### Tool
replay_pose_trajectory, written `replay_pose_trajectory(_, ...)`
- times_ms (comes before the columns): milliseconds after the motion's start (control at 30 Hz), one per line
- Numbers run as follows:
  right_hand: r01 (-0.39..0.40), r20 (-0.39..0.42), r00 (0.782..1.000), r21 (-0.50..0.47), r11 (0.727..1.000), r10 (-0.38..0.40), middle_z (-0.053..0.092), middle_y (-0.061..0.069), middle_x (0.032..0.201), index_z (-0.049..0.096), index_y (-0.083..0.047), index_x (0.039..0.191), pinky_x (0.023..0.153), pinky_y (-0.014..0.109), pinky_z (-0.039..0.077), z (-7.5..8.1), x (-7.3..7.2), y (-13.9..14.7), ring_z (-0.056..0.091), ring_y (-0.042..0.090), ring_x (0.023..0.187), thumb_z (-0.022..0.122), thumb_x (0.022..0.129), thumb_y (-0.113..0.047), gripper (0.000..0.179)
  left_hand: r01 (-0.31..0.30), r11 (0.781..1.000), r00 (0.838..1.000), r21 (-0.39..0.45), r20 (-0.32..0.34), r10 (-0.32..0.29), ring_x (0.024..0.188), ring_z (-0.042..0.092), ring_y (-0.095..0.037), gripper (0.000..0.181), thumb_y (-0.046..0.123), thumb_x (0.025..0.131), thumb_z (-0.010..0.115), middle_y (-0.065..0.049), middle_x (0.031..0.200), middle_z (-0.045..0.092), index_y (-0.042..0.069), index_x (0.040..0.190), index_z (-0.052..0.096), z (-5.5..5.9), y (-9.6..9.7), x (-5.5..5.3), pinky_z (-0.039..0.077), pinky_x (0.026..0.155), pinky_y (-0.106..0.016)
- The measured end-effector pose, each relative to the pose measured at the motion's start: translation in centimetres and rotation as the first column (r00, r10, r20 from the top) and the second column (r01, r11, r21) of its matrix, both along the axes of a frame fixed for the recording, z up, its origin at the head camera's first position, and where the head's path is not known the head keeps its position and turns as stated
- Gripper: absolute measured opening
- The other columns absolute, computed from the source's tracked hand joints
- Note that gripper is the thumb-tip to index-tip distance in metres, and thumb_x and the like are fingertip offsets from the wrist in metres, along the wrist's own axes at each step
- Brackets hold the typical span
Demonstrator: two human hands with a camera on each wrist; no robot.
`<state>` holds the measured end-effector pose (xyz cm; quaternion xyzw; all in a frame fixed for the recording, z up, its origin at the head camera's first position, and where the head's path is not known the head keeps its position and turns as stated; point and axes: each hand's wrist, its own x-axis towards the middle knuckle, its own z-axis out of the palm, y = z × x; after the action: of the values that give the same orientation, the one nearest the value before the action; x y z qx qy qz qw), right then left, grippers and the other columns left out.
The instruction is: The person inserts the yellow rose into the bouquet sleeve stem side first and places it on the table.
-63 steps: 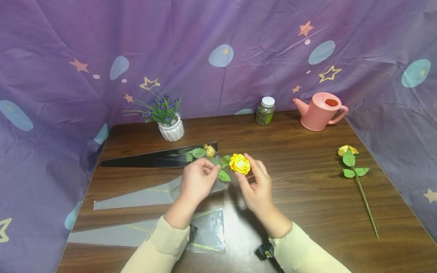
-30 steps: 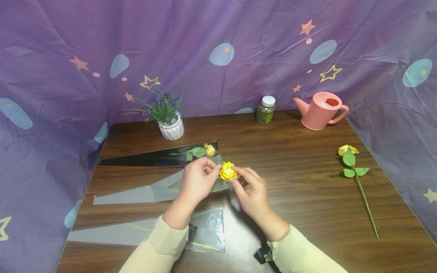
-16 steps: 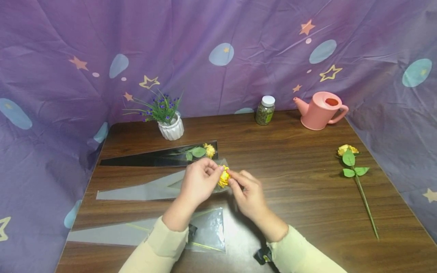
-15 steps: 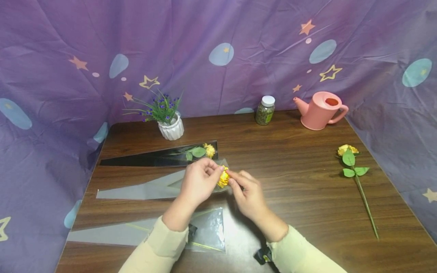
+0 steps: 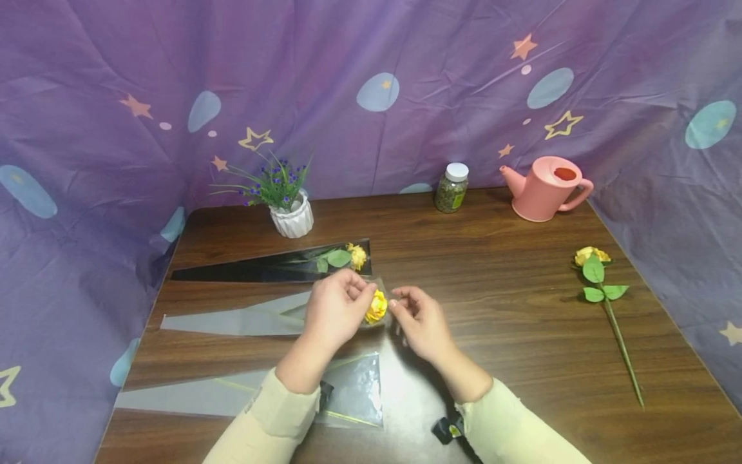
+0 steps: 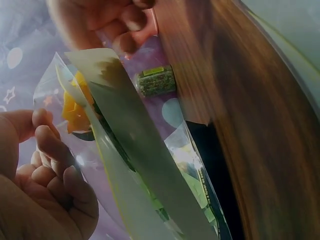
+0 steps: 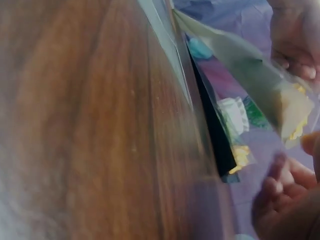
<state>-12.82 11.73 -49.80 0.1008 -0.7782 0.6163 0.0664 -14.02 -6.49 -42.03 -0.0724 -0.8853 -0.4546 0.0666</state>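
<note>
My left hand (image 5: 339, 308) pinches the upper edge of a tapered clear-and-grey flower sleeve (image 5: 232, 322), and the left wrist view shows thumb and fingertip on its clear film (image 6: 42, 100). A yellow rose (image 5: 377, 307) has its bloom inside the sleeve's wide mouth, its green stem showing within in the left wrist view. In the right wrist view the sleeve (image 7: 250, 60) slants above the table. My right hand (image 5: 423, 322) is just right of the bloom, fingers loosely bent with nothing between them.
Behind lies a black sleeve (image 5: 232, 269) holding a pale yellow rose (image 5: 356, 256); in front, another grey sleeve (image 5: 180, 396). A loose yellow rose (image 5: 592, 258) lies at right. A white flowerpot (image 5: 292, 219), a jar (image 5: 451, 190) and a pink watering can (image 5: 542, 190) stand at the back.
The rose has moved leftward into the sleeve, pushed by my right hand, which has now let go and drawn slightly away. My left hand has kept its pinch on the sleeve.
</note>
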Motion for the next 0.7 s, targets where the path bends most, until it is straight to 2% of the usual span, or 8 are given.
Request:
replay_pose_trajectory(100,-0.036,0.15,0.988,-0.034,0.999,0.04,0.072,0.022,0.083,0.068,0.012,0.113,0.049,0.024,0.05,0.0,-0.3,-0.1,0.059,0.017,0.055,0.066,0.1,0.001,0.018,-0.012,1.0,1.0,-0.019,0.009,0.012,0.056,0.06,-0.007,0.017,0.022,0.093,0.08,0.006,0.067,0.07,0.014,0.081,0.07,-0.1,0.0,0.0,0.053,0.057,-0.032)
replay_pose_trajectory(200,-0.06,0.197,0.978,-0.056,0.997,0.07,0.074,0.02,0.084,0.069,0.013,0.112,0.053,0.023,0.051,0.1,-0.6,-0.4,0.06,0.015,0.058,0.066,0.099,0.002,0.017,-0.023,0.999,1.0,-0.047,0.003,0.023,0.056,0.061,-0.006,0.017,0.022,0.091,0.081,0.006,0.068,0.071,0.015,0.08,0.07,-0.3,0.0,0.0,0.052,0.057,-0.032)
replay_pose_trajectory(367,-0.084,0.208,0.974,-0.058,0.995,0.094,0.075,0.023,0.087,0.069,0.014,0.113,0.053,0.022,0.052,-0.1,-1.2,-1.0,0.06,0.011,0.059,0.066,0.097,0.006,0.018,-0.033,0.992,0.999,-0.119,-0.024,0.031,0.058,0.062,-0.009,0.017,0.022,0.089,0.082,0.005,0.072,0.074,0.016,0.079,0.07,-0.6,-0.1,0.1,0.051,0.057,-0.032)
replay_pose_trajectory(533,-0.102,0.197,0.974,-0.055,0.993,0.111,0.073,0.025,0.084,0.066,0.017,0.114,0.058,0.022,0.055,-0.7,-1.5,-1.4,0.061,0.01,0.061,0.064,0.094,0.011,0.022,-0.028,0.987,1.0,-0.161,-0.002,0.028,0.062,0.064,-0.011,0.018,0.024,0.09,0.082,0.005,0.075,0.075,0.018,0.079,0.07,-1.1,-0.1,0.1,0.052,0.059,-0.034)
replay_pose_trajectory(633,-0.097,0.183,0.978,-0.009,0.995,0.097,0.072,0.019,0.08,0.068,0.016,0.113,0.055,0.02,0.051,-1.1,-1.7,-1.4,0.058,0.009,0.058,0.062,0.091,0.012,0.024,-0.017,0.981,1.0,-0.196,0.022,0.022,0.062,0.063,-0.011,0.02,0.028,0.091,0.082,0.006,0.075,0.074,0.019,0.079,0.07,-1.5,0.0,-0.1,0.051,0.06,-0.034)
replay_pose_trajectory(700,-0.085,0.166,0.983,0.054,0.995,0.075,0.072,0.013,0.078,0.069,0.015,0.111,0.054,0.02,0.049,-1.4,-1.9,-1.5,0.057,0.008,0.059,0.062,0.089,0.012,0.024,-0.004,0.974,0.999,-0.227,0.035,0.012,0.062,0.063,-0.011,0.022,0.032,0.092,0.082,0.007,0.075,0.074,0.019,0.08,0.07,-1.9,0.0,-0.2,0.051,0.06,-0.034)
